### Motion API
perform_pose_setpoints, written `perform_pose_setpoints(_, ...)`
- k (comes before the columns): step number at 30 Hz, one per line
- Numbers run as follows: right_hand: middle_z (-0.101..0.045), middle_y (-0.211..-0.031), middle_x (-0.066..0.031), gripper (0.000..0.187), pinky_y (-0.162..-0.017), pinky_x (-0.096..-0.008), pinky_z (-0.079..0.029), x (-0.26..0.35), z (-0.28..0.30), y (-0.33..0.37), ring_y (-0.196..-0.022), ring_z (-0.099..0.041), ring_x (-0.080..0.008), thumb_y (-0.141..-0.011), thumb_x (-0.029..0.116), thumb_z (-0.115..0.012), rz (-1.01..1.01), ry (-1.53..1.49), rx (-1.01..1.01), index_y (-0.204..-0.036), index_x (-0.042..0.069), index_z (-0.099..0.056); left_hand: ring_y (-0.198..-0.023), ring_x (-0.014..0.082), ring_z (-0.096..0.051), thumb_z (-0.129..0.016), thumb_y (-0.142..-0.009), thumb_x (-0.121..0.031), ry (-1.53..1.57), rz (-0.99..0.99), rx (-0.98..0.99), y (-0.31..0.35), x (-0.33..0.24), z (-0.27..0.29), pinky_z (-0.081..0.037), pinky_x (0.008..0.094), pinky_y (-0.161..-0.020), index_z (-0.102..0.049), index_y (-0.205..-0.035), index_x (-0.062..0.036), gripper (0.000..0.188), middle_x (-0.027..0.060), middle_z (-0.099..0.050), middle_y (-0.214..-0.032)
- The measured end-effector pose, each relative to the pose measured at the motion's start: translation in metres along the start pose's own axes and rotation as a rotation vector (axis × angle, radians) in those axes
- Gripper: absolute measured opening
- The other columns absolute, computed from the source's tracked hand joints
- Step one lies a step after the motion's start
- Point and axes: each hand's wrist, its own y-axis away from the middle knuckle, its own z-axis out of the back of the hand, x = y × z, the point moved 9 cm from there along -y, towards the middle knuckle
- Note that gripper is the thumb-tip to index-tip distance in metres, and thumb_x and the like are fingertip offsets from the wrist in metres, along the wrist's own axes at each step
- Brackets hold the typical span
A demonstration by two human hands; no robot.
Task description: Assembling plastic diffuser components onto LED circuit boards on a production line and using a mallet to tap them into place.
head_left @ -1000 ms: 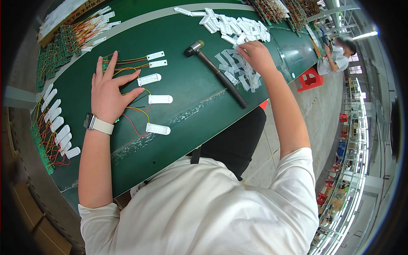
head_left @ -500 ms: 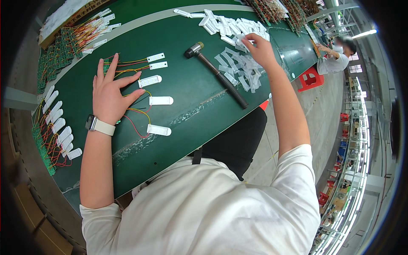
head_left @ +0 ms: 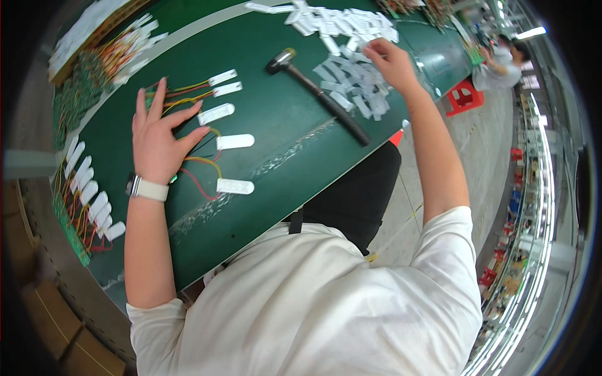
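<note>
My left hand (head_left: 160, 144), with a watch at its wrist, lies with fingers spread over a green circuit board that it mostly hides. Red, yellow and black wires run from under it to several white pieces: a rounded white case (head_left: 235, 141), another case with dots (head_left: 235, 187), and two small flat strips, one of them a white strip (head_left: 227, 88). My right hand (head_left: 392, 66) pinches at the border between a heap of translucent strips (head_left: 351, 84) and a pile of white cases (head_left: 342, 24). What sits between its fingertips is too blurred to make out.
A hammer (head_left: 342, 116) lies between my hands. Wired white cases (head_left: 91, 191) line the table's left edge. Bundled green boards (head_left: 78, 94) are stacked at far left beside a box. A red stool (head_left: 465, 98) and a co-worker (head_left: 500, 74) are beyond the right edge.
The whole view has shifted slightly. My left hand stays spread over the wired board. My right hand remains pinched at the heap, and the translucent piece by its fingertips is less distinct.
</note>
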Motion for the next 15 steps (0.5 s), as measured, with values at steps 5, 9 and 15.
perform_pose_setpoints(5, -0.076, -0.101, -0.0119, 0.021, -0.081, -0.0442, -0.057, 0.004, -0.006, 0.012, -0.089, -0.071, -0.0353, -0.095, 0.028, -0.069, 0.083, 0.4, 0.033, -0.106, 0.011, -0.074, -0.153, 0.0464, -0.026, -0.087, -0.076, -0.029, 0.043, -0.046, -0.014, -0.002, -0.005, -0.007, -0.028, 0.051, -0.123, -0.078, -0.124, -0.0251, 0.049, 0.0094, -0.035, -0.168)
perform_pose_setpoints(9, -0.074, -0.095, -0.0092, 0.018, -0.08, -0.0458, -0.056, 0.026, -0.024, 0.016, -0.092, -0.07, -0.0341, -0.089, 0.027, -0.073, 0.281, 0.614, 0.15, -0.1, 0.012, -0.075, -0.153, 0.0463, -0.026, -0.088, -0.074, -0.028, 0.055, -0.058, -0.024, 0.003, -0.003, -0.004, -0.028, 0.0518, -0.123, -0.078, -0.124, -0.0263, 0.05, 0.0086, -0.035, -0.168)
perform_pose_setpoints(15, -0.073, -0.096, -0.008, 0.015, -0.085, -0.0434, -0.055, 0.051, -0.017, 0.026, -0.097, -0.068, -0.0308, -0.093, 0.024, -0.07, 0.382, 0.58, 0.242, -0.1, 0.012, -0.075, -0.155, 0.0435, -0.022, -0.088, -0.075, -0.026, 0.032, -0.006, -0.005, 0.0, 0.004, -0.01, -0.027, 0.0526, -0.124, -0.078, -0.124, -0.0261, 0.05, 0.0055, -0.033, -0.169)
